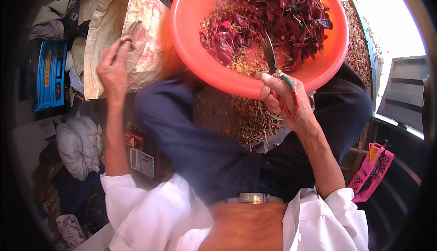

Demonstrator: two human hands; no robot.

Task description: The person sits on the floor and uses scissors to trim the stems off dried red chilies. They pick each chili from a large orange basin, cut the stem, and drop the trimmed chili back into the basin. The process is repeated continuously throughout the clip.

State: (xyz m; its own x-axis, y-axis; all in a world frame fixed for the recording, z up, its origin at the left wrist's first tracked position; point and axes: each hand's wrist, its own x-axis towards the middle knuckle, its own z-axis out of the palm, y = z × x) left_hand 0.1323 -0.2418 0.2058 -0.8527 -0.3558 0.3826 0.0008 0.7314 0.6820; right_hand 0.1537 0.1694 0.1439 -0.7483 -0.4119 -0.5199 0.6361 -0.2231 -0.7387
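Note:
A large red plastic basin (201, 70) rests between my knees, holding a heap of dried red chili peppers (283, 15) with loose seeds and stems at its bottom. My right hand (285, 97) grips scissors (269, 53) with wrapped handles; their blades point into the basin. At the mouth of an upright woven sack (150, 46), left of the basin, my left hand (114, 67) has its fingers pinched around a small dark red thing, apparently a dried chili pepper (125, 40). The sack is stained red on its side.
Chili stems and scraps (256, 121) cover the floor under the basin, and more lie along the right edge. A calculator (142, 162), a blue plastic crate (51, 75) and a white bundle (76, 145) are at the left. A pink plastic basket (372, 172) hangs at the right.

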